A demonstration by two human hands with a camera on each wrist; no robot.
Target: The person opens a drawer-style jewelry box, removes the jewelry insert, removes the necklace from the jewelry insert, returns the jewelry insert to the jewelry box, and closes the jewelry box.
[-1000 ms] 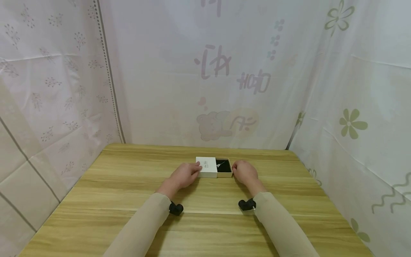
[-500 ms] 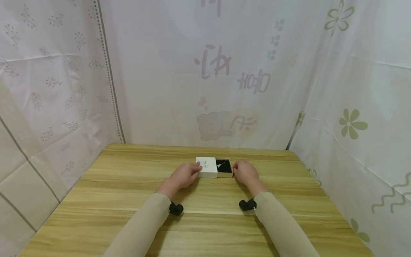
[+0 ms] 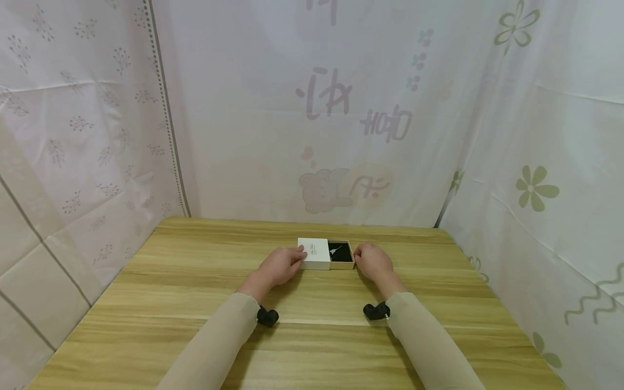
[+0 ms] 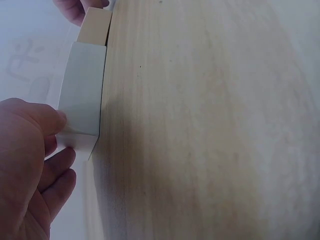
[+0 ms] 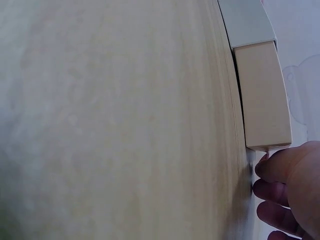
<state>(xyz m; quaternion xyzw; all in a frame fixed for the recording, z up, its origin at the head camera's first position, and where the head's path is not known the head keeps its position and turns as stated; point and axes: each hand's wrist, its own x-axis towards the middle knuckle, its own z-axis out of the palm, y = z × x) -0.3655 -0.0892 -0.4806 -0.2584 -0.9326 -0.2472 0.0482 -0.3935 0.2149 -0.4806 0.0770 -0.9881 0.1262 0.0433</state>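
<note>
A white jewelry box sleeve with small dark print lies flat near the table's far side. From its right end sticks out a tan drawer with a black lining, in which a thin silvery piece of jewelry lies. My left hand grips the sleeve's left end; the left wrist view shows the thumb on its side and fingers at the end. At the drawer's outer end, my right hand pinches with thumb and finger; what exactly sits between them is mostly hidden.
The wood-grain table reaches from the person to a pale printed curtain at the back. More curtains hang on the left and right. Small black devices are strapped to both wrists.
The drawer has slid very slightly to the right along with my right hand, showing a bit more of the black lining. My left hand and the sleeve stay in place.
</note>
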